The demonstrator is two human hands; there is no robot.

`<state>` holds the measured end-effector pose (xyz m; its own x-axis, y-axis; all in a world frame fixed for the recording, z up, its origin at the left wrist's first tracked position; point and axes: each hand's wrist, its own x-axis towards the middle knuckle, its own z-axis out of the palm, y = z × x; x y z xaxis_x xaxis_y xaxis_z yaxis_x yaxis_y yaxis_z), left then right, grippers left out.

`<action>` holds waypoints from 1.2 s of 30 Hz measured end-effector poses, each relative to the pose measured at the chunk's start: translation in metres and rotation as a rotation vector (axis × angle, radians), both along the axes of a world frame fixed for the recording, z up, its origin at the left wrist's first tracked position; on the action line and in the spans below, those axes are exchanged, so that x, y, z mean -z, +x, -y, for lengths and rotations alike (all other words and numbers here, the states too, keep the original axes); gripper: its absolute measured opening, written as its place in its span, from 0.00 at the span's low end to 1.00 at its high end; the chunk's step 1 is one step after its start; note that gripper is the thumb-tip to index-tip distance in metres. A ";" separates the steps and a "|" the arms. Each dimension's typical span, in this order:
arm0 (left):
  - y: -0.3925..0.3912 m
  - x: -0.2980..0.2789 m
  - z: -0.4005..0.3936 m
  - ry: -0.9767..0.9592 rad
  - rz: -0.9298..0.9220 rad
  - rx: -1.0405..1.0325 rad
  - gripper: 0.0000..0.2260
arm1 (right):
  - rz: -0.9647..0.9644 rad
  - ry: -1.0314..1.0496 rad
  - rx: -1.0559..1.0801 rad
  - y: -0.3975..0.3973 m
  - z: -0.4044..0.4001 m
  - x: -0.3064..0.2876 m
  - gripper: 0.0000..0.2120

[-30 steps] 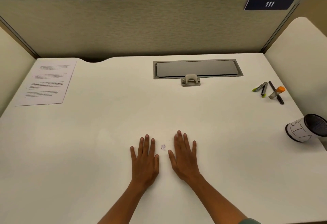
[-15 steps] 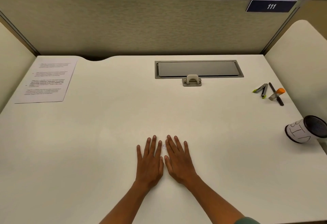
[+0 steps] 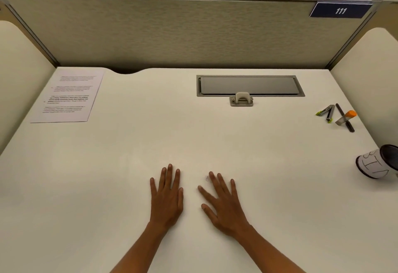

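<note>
My left hand (image 3: 167,197) lies flat on the white desk (image 3: 129,154), palm down, fingers straight and close together. My right hand (image 3: 223,204) lies flat beside it, fingers spread and angled to the left. Neither hand holds anything. A tiny faint mark (image 3: 207,178) on the desk shows just beyond my right hand's fingertips.
A printed sheet (image 3: 66,96) lies at the back left. A grey cable hatch (image 3: 249,85) with a latch sits at the back centre. Far right lie small green-tipped tools (image 3: 326,113), a black pen (image 3: 344,117) and an orange-capped tube (image 3: 346,117). A tipped pen cup (image 3: 377,164) lies at the right edge.
My hands came together until they nearly touched, then parted again. The right hand's fingers are now spread wider, and the small mark is uncovered.
</note>
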<state>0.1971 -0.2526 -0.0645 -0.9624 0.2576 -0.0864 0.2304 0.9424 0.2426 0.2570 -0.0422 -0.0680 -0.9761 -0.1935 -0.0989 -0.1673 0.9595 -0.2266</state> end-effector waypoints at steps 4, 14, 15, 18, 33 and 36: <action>0.000 0.000 0.000 0.005 0.005 -0.008 0.27 | -0.004 0.049 -0.030 0.001 0.006 0.003 0.25; -0.006 -0.005 -0.006 -0.006 0.007 0.034 0.28 | 0.007 0.011 0.145 -0.026 -0.016 -0.014 0.26; -0.008 -0.006 -0.009 0.005 0.001 0.045 0.28 | -0.012 -0.022 0.170 -0.028 -0.018 -0.016 0.26; -0.011 -0.007 -0.018 0.042 -0.023 0.088 0.27 | -0.080 -0.127 0.276 -0.034 -0.021 -0.024 0.29; -0.017 0.014 -0.039 -0.023 -0.029 0.203 0.30 | -0.102 -0.203 -0.049 -0.046 -0.002 -0.018 0.22; -0.017 0.016 -0.039 -0.024 -0.032 0.199 0.30 | -0.011 -0.250 0.059 -0.045 -0.002 -0.021 0.17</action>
